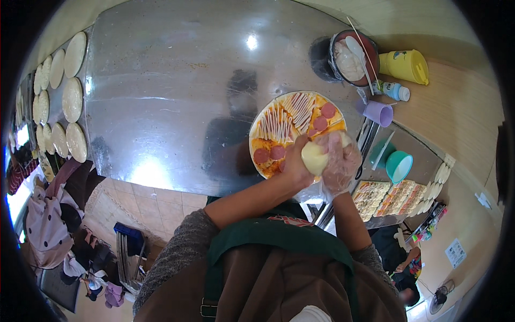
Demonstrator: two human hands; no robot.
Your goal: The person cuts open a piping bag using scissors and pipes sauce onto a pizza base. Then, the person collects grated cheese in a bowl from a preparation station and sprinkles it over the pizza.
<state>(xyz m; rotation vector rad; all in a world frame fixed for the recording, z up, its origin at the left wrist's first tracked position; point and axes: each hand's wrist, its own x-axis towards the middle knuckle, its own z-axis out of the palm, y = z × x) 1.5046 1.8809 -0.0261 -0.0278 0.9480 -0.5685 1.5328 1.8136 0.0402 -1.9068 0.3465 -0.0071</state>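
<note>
A round pizza (pixel 273 120) lies on the metal table, with sauce, sausage slices and zigzag lines of white sauce on separate sections. Over its lower right part, my bare left hand (pixel 297 163) and my right hand (pixel 341 165), in a clear plastic glove, are both closed around a pale yellow, rounded soft bag or lump (pixel 315 158); which of these it is, I cannot tell. The hands cover part of the pizza beneath.
A dark tub (pixel 349 60) of white paste with a spoon stands at the back right, by a yellow pitcher (pixel 406 67), a bottle (pixel 392 90) and a purple cup (pixel 378 113). Round dough bases (pixel 72 100) line the left. Topped pieces (pixel 398 197) and a green bowl (pixel 399 166) are right. A person (pixel 402 257) is lower right.
</note>
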